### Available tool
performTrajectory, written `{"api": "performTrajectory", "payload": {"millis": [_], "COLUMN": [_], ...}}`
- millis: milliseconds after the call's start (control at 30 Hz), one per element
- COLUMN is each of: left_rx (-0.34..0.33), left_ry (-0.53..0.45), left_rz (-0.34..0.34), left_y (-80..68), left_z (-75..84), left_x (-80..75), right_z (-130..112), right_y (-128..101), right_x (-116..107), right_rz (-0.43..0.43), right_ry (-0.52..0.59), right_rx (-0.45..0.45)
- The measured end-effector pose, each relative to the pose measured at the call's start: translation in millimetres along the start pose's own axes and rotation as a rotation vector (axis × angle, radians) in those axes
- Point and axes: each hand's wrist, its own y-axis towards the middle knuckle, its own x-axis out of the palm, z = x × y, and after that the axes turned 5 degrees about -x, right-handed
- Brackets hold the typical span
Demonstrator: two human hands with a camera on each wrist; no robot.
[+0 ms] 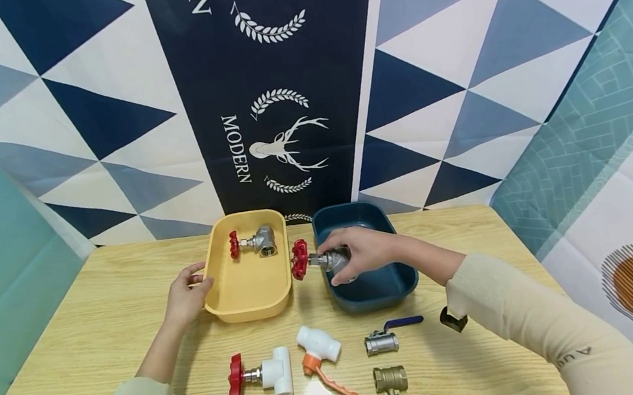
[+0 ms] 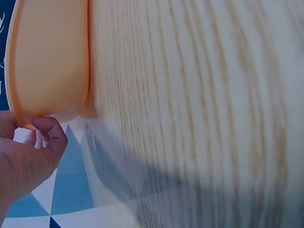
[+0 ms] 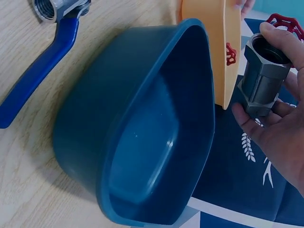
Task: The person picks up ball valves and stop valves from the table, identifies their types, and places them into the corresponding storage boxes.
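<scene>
My right hand [image 1: 362, 248] grips a metal gate valve [image 3: 263, 78] by its body, above the dark blue bin [image 1: 375, 300]. Its red handwheel [image 1: 299, 259] points left, toward the yellow bin [image 1: 250, 311]. At the near end of that yellow bin, my left hand [image 1: 185, 297] holds the rim, thumb and fingers about the edge in the left wrist view. A second metal gate valve [image 1: 265, 241] with a red handwheel lies inside the yellow bin, at its far end. The blue bin's visible floor [image 3: 142, 147] is bare.
In front of the bins lie a white plastic valve with red handwheel [image 1: 276, 373], a white valve with orange lever [image 1: 318, 344], a steel ball valve with blue lever [image 1: 381, 344] and a brass ball valve [image 1: 390, 379]. A patterned cloth [image 1: 426, 80] hangs behind the table.
</scene>
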Motion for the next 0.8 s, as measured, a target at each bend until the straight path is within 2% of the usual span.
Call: {"api": "performTrajectory", "payload": {"millis": [800], "left_rx": [-0.002], "left_ry": [-0.012], "left_rz": [0.004], "left_y": [0.1], "left_z": [0.6], "left_x": [-0.9], "right_z": [-11], "right_y": [33], "right_x": [4], "right_rz": [-0.031], "right_ry": [0.025], "right_rx": [-0.035]}}
